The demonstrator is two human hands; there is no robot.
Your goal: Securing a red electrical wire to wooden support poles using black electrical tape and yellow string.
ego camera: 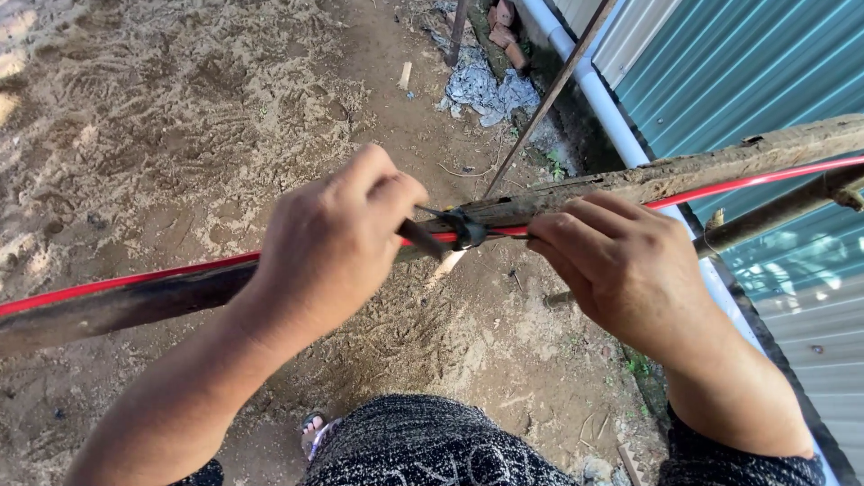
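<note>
A rough wooden rail (684,171) runs across the view at hand height, with a thin red tube (135,281) lying along it. A black tie (464,229) wraps both at the middle. My left hand (328,247) is closed on a dark end of the tie, just left of the knot. My right hand (621,265) pinches the red tube and the tie right beside the knot on its other side. Both wrists come up from the bottom of the view.
Sandy ground lies below. A white pipe (603,103) runs along a teal corrugated wall (747,72) at the right. A thin slanted rod (549,94) crosses behind the rail. Crumpled grey sheet (481,90) and broken bricks (504,27) lie at the top. A sandalled foot (313,432) shows below.
</note>
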